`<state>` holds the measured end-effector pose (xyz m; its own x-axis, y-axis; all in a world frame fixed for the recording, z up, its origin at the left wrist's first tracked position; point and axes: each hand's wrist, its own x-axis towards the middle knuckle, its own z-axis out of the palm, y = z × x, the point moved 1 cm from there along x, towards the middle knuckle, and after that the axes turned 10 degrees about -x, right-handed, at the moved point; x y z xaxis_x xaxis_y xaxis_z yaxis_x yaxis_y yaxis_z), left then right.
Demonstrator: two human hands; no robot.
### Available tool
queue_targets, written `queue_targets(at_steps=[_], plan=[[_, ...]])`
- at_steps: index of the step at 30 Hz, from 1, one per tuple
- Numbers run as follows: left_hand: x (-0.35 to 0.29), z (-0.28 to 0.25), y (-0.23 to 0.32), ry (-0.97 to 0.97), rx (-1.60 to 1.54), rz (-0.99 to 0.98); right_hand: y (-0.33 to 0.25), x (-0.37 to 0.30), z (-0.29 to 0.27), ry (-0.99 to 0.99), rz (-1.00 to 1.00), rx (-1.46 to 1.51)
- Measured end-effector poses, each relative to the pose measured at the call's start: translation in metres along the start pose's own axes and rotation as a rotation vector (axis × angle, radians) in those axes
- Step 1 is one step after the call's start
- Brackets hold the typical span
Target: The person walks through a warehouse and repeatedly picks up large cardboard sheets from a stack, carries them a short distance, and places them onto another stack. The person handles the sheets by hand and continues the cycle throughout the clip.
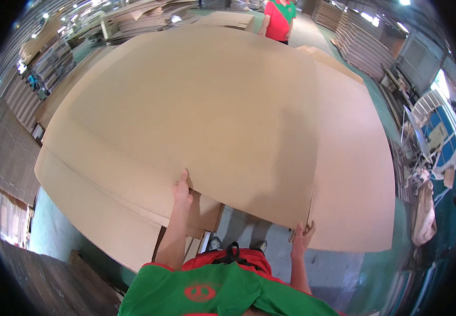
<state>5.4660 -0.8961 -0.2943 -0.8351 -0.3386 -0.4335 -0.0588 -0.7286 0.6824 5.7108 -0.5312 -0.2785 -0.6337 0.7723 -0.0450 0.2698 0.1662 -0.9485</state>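
Note:
A very large tan cardboard sheet spreads out in front of me and fills most of the view. My left hand grips its near edge, thumb on top and the other fingers hidden beneath. At the sheet's near right corner, my right hand is closed on the edge with its fingertips raised. Under the sheet, a paler cardboard sheet sticks out on the right. More cardboard with a perforated-looking line shows at the lower left, beside my left forearm.
Across the sheet stands a person in a red and green shirt, close to its far edge. Cardboard stacks rise at the left, far left and far right. A metal frame with bags stands at the right. My shoes are on the grey floor.

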Motion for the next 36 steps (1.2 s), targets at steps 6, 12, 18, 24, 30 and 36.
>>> queue_targets(at_steps=[6, 12, 18, 24, 30, 36], plan=[[-0.042, 0.03, -0.039, -0.22, 0.01, -0.228, -0.07, 0.013, 0.022, 0.108, -0.646, -0.907], [-0.049, 0.092, -0.094, -0.402, -0.032, -0.317, -0.077, 0.016, 0.054, -0.084, -0.666, -1.05], [-0.067, 0.173, -0.134, -0.428, 0.047, -0.374, -0.066, 0.112, 0.024, 0.166, -0.618, -1.152], [-0.124, 0.206, -0.163, -0.57, -0.012, -0.418, -0.079, 0.166, -0.053, 0.373, -0.723, -1.324], [-0.207, 0.242, -0.237, -0.562, -0.028, -0.505, 0.01, 0.14, -0.066, 0.671, -0.644, -0.864], [-0.319, 0.318, -0.391, -0.502, 0.006, -0.713, 0.065, 0.147, 0.019, -0.862, -0.323, -0.011]])
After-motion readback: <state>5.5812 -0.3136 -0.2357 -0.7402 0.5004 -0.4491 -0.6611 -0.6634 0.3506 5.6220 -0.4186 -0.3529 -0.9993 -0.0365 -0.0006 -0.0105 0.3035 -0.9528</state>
